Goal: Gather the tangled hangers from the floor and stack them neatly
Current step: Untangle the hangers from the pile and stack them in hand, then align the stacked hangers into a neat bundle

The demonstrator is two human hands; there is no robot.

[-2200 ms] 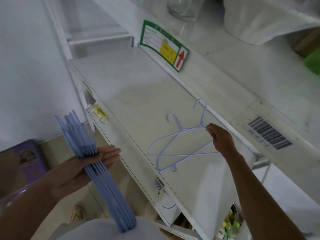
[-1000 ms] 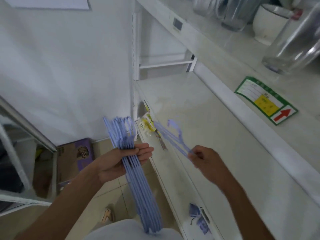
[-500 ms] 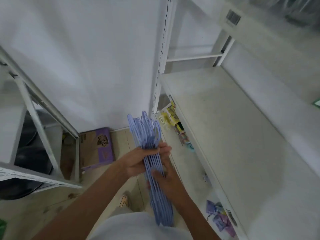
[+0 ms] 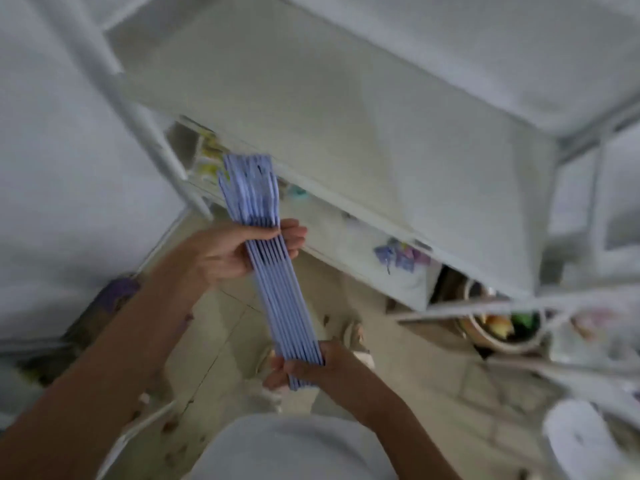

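In mid-air before the white shelf [image 4: 346, 109], over the floor: one bundle of pale-blue hangers [image 4: 277, 278], roughly nine or ten by edge count, blur preventing certainty. Left hand [image 4: 225, 254] clamped below the hooks, right hand [image 4: 304, 368] closed on the near end. Judged risk: an uneven squeeze could fan the bundle and re-tangle the hooks.

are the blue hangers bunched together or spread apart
Bunched: the hangers lie flat against each other, left hand gripping near the hooks, right hand the far end.

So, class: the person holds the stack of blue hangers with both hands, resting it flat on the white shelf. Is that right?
Not quite. The head view shows the stack of blue hangers held in the air, off the white shelf, left hand near the hooks, right hand at the lower end.
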